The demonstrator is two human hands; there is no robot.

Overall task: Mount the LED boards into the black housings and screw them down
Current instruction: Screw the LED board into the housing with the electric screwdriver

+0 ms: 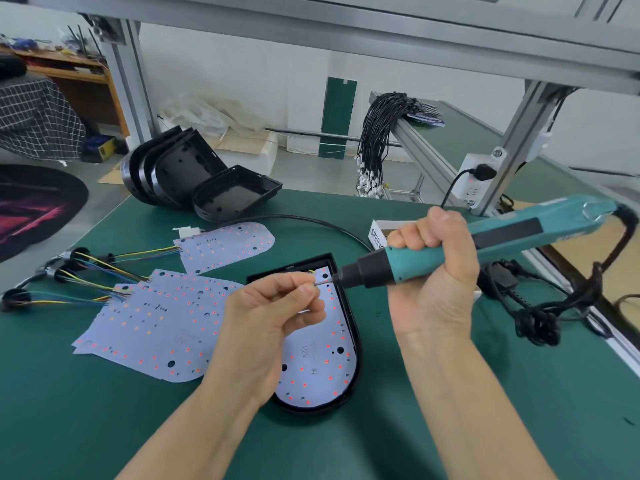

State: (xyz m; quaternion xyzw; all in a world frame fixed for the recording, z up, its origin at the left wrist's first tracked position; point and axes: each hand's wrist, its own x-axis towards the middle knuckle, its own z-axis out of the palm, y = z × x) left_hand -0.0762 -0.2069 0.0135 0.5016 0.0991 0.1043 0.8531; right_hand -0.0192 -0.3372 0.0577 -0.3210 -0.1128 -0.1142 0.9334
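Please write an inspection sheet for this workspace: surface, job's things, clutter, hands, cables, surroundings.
Surface: green mat.
Job's things: LED board lies in black housing; loose boards at left; empty housings at the far edge.
Clutter: white box, partly hidden.
Hands: left hand pinches a screw at the bit; right hand grips the teal screwdriver.
Cables: screwdriver cord bunched at right; black wire bundle hangs on a rail.
Surroundings: aluminium frame, power socket.

Head-worn camera looks forward and down, close over the green bench [104,427].
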